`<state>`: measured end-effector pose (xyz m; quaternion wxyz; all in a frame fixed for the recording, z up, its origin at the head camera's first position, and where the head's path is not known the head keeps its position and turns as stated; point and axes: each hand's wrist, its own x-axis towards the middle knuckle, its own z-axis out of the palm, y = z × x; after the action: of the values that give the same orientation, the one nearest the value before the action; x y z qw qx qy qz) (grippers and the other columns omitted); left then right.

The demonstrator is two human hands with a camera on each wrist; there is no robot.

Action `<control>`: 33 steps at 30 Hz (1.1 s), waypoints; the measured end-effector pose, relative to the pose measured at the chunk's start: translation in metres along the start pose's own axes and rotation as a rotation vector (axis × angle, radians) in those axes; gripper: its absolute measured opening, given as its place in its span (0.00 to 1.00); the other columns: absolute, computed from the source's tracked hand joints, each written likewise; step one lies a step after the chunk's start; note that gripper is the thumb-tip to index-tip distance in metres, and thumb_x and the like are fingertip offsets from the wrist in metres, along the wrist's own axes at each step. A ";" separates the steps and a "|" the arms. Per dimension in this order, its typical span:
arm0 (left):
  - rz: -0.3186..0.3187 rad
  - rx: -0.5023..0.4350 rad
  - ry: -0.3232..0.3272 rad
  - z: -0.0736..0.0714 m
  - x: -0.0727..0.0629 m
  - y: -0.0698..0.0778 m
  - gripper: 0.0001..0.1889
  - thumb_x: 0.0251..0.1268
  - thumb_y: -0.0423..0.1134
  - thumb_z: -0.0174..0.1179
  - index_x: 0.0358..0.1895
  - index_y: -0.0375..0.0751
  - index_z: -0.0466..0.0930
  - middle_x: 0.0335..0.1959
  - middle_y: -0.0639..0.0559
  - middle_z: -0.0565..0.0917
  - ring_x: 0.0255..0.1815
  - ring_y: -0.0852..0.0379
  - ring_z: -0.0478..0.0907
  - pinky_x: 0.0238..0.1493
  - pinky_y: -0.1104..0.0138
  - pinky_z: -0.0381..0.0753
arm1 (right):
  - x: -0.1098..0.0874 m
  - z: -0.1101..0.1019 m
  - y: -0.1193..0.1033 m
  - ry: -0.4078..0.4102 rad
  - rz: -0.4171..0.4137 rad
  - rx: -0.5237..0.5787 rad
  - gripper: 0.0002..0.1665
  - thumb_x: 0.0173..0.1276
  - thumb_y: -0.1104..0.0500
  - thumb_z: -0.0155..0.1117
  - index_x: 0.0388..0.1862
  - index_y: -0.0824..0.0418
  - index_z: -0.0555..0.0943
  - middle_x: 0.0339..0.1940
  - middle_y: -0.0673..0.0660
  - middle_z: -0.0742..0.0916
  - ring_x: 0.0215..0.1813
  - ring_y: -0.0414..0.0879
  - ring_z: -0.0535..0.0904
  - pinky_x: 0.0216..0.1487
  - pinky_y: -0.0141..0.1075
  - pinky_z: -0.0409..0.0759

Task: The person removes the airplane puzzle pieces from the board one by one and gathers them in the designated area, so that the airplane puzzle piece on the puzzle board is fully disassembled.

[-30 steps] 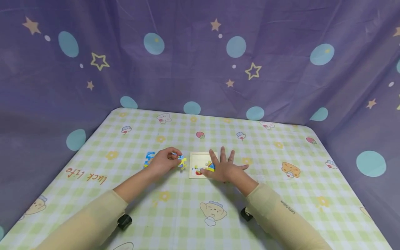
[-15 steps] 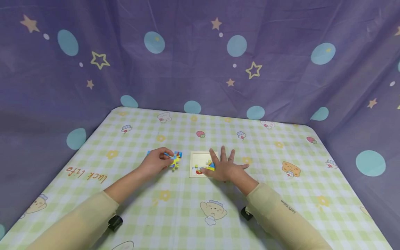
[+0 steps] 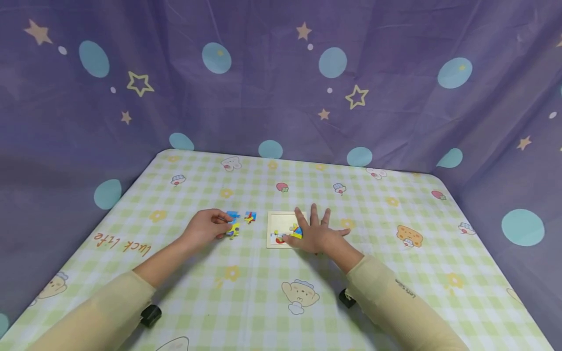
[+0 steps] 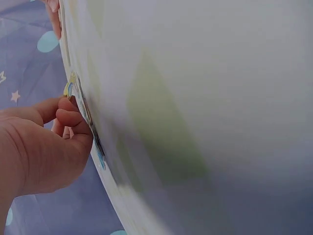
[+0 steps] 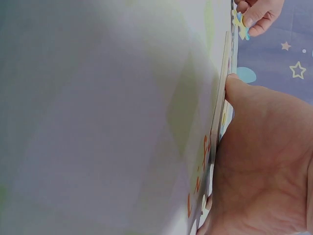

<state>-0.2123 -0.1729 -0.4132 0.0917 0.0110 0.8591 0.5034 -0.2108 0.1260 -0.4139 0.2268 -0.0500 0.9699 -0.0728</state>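
Over the feed I log lettering first. Orange script (image 3: 122,243) on the tablecloth (image 3: 377,273), far left, reads "luck life", upside down from the wearer's seat. Right wrist camera gives me more orange letters (image 5: 205,147) past the tray edge; I make out an "f" and an "i". Dark print (image 3: 405,288) on the right sleeve (image 3: 386,297) starts "Let's"; the rest is too small for me to read.

Left hand (image 3: 205,228): thumb and forefinger clamped on a yellow-and-blue puzzle piece (image 3: 234,228). Both wrist cameras show me that pinch, low by the table surface. A blue piece (image 3: 232,214) lies just beyond the fingertips; a piece with red and yellow (image 3: 250,217) lies to its right, on the cloth.

Right hand (image 3: 317,239): fingers spread well apart, palm down across the right part of the pale wooden tray (image 3: 281,220). Its thumb reaches in over the coloured pieces (image 3: 277,239) along the tray's near side. Tray sits mid-table, right of the loose pieces; its upper left shows bare wood.

I note a black device (image 3: 151,316) under the left forearm, another (image 3: 347,298) under the right. Purple curtain (image 3: 272,112) behind, printed with stars and blue ovals.
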 end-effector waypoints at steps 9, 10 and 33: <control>-0.036 -0.030 0.008 -0.006 -0.001 -0.006 0.11 0.67 0.30 0.65 0.48 0.27 0.83 0.36 0.42 0.86 0.31 0.54 0.83 0.37 0.64 0.84 | 0.000 0.000 0.000 -0.004 0.001 0.001 0.59 0.62 0.14 0.39 0.82 0.33 0.30 0.82 0.59 0.31 0.78 0.69 0.22 0.48 0.88 0.44; -0.036 -0.032 0.010 -0.007 -0.001 -0.006 0.11 0.66 0.30 0.66 0.48 0.27 0.83 0.36 0.42 0.86 0.31 0.54 0.83 0.37 0.63 0.85 | 0.000 0.000 0.000 -0.005 0.002 0.001 0.59 0.62 0.14 0.39 0.82 0.33 0.30 0.82 0.58 0.30 0.78 0.69 0.22 0.48 0.88 0.44; 0.034 0.145 0.120 -0.015 0.000 -0.008 0.13 0.76 0.42 0.58 0.48 0.36 0.85 0.42 0.46 0.85 0.41 0.50 0.75 0.42 0.60 0.73 | 0.023 0.011 0.007 -0.032 0.040 -0.012 0.63 0.53 0.09 0.36 0.79 0.28 0.25 0.80 0.55 0.26 0.76 0.67 0.17 0.44 0.89 0.37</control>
<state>-0.2143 -0.1894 -0.4129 0.0304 0.0019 0.8970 0.4411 -0.2265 0.1290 -0.4347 0.2436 -0.0331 0.9673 -0.0618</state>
